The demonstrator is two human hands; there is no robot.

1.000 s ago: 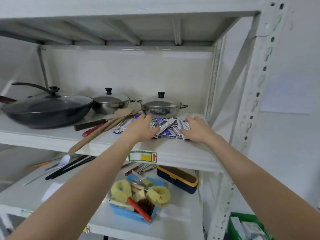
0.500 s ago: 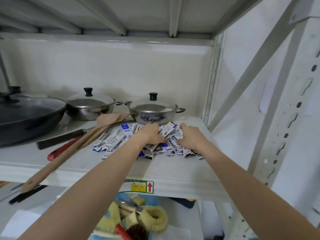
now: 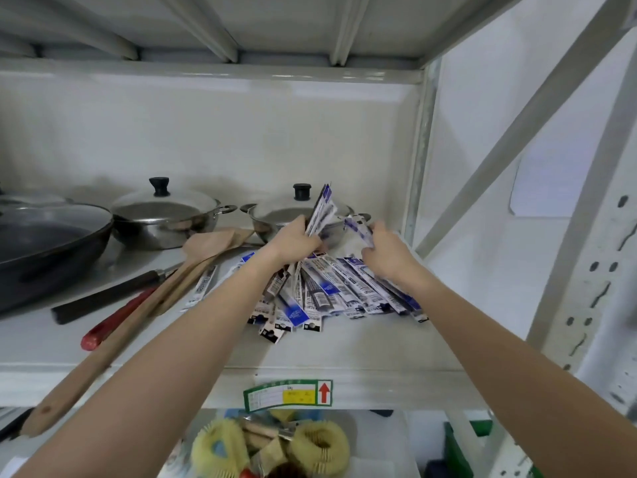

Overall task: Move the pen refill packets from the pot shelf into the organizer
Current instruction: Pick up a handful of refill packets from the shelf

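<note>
A fan of blue-and-white pen refill packets [image 3: 327, 291] lies on the white pot shelf [image 3: 344, 346], right of centre. My left hand [image 3: 294, 241] is closed around a bunch of packets, whose upper ends stick up in front of a steel pot. My right hand [image 3: 387, 253] pinches the top of more packets at the right side of the pile. One loose packet [image 3: 203, 288] lies apart to the left beside the spatulas. The organizer is not in view.
Two lidded steel pots [image 3: 165, 215] [image 3: 275, 212] stand at the back, a dark wok [image 3: 44, 236] at the left. Wooden spatulas [image 3: 144, 305] and a red-handled tool [image 3: 113, 322] lie diagonally across the shelf. A bin of scrubbers [image 3: 275, 446] sits below.
The view has closed in on the shelf. Both hands went from pressing flat on the pile to gripping packets, and the left hand has lifted a bunch so it stands upright.
</note>
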